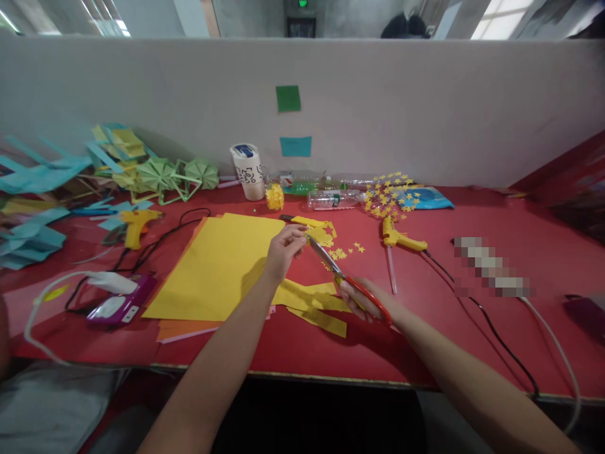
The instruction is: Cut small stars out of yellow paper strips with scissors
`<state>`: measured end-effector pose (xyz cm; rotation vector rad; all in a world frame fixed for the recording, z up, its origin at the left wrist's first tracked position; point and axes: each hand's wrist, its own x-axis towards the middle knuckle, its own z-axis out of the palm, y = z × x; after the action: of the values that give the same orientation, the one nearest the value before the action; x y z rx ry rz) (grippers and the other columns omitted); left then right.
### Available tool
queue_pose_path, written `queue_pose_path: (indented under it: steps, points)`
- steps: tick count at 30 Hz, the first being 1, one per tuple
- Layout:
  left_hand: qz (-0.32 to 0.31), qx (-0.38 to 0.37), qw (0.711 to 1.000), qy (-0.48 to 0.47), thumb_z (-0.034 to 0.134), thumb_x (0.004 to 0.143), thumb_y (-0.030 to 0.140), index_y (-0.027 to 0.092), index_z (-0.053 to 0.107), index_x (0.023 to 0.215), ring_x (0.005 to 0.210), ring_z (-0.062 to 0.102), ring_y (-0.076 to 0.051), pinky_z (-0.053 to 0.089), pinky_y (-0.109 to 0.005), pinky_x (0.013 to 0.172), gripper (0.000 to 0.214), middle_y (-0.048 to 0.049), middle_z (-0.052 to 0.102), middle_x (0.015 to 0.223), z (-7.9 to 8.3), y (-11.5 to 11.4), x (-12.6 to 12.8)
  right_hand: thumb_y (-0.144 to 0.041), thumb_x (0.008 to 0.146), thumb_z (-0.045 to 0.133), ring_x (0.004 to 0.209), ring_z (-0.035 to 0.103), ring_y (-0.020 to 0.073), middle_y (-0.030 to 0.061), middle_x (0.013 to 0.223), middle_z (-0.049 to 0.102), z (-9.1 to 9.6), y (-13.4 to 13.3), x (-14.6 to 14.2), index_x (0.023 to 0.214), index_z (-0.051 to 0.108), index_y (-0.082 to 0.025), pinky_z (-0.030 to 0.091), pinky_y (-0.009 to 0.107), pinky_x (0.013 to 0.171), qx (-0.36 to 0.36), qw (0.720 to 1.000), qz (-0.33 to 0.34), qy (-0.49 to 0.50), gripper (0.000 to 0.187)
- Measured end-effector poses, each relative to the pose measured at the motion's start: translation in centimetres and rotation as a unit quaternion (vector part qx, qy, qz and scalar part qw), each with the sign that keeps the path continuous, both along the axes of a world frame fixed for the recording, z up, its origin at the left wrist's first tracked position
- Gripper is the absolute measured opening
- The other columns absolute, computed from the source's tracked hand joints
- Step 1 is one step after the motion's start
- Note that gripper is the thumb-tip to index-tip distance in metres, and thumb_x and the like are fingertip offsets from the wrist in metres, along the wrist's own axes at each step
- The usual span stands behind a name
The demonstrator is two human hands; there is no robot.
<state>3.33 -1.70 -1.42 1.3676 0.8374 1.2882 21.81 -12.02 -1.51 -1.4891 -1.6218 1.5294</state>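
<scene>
My right hand [366,301] grips red-handled scissors [347,277], blades pointing up-left toward a small yellow paper piece [317,236]. My left hand [283,249] pinches that piece at the blade tips. Beneath both hands lie a large yellow paper sheet [217,265] on orange sheets, and yellow paper scraps [316,309]. Small yellow paper stars [347,251] are scattered just beyond the scissors on the red table [425,328].
A yellow glue gun [401,239] with cord lies right of the scissors, another [137,224] at left. Folded paper shapes [155,173], a cup [248,170], plastic bottles [331,198], a star cluster [392,192] and a purple device [120,306] surround the work area.
</scene>
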Motion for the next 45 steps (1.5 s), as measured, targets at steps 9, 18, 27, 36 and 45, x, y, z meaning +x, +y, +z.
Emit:
queue_pose_path:
  steps: [9, 18, 27, 36, 45]
  points:
    - [-0.033, -0.033, 0.999, -0.007, 0.059, 0.070, 0.027, 0.017, 0.056, 0.065, 0.046, 0.048, -0.008, 0.039, -0.021, 0.047, 0.012, 0.0034, 0.053, 0.048, -0.02, -0.10, -0.06, -0.064, 0.080, 0.041, 0.029, 0.034, 0.0065, -0.0062, 0.038, 0.040, 0.07, -0.03, -0.24, 0.066, 0.037, -0.021, 0.030, 0.019, 0.031, -0.003, 1.000, -0.012, -0.008, 0.045]
    - [-0.046, -0.032, 0.998, -0.018, 0.059, 0.071, 0.026, 0.017, 0.056, 0.065, 0.048, 0.049, -0.008, 0.040, -0.022, 0.049, 0.011, 0.0029, 0.054, 0.051, -0.23, 0.05, -0.10, -0.063, 0.081, 0.044, 0.028, 0.034, 0.0063, -0.0064, 0.037, 0.040, 0.04, -0.02, -0.26, 0.066, 0.038, -0.021, 0.029, 0.019, 0.029, -0.008, 1.000, -0.017, 0.002, 0.044]
    - [-0.046, -0.033, 0.998, -0.021, 0.059, 0.071, 0.024, 0.016, 0.056, 0.065, 0.048, 0.048, -0.008, 0.039, -0.022, 0.050, 0.011, 0.0029, 0.053, 0.050, -0.06, -0.04, -0.13, -0.059, 0.083, 0.045, 0.028, 0.034, 0.0057, -0.0064, 0.037, 0.040, 0.09, -0.03, -0.20, 0.063, 0.037, -0.021, 0.028, 0.017, 0.029, -0.004, 1.000, -0.017, 0.001, 0.043]
    - [-0.043, -0.027, 0.999, -0.014, 0.058, 0.071, 0.023, 0.016, 0.055, 0.063, 0.048, 0.048, -0.008, 0.039, -0.022, 0.050, 0.010, 0.0033, 0.053, 0.050, -0.22, 0.07, -0.25, -0.061, 0.080, 0.047, 0.027, 0.035, 0.0057, -0.0062, 0.037, 0.042, -0.74, 0.27, 0.20, 0.065, 0.040, -0.021, 0.029, 0.017, 0.028, -0.008, 0.999, -0.021, 0.023, 0.043]
    - [-0.038, -0.028, 0.999, -0.014, 0.058, 0.070, 0.022, 0.016, 0.055, 0.062, 0.047, 0.047, -0.008, 0.039, -0.021, 0.050, 0.010, 0.0034, 0.052, 0.049, -0.19, 0.10, -0.22, -0.056, 0.080, 0.051, 0.026, 0.033, 0.0052, -0.0068, 0.035, 0.041, -0.46, 0.25, 0.14, 0.060, 0.038, -0.021, 0.027, 0.017, 0.027, 0.007, 0.999, -0.028, 0.020, 0.042]
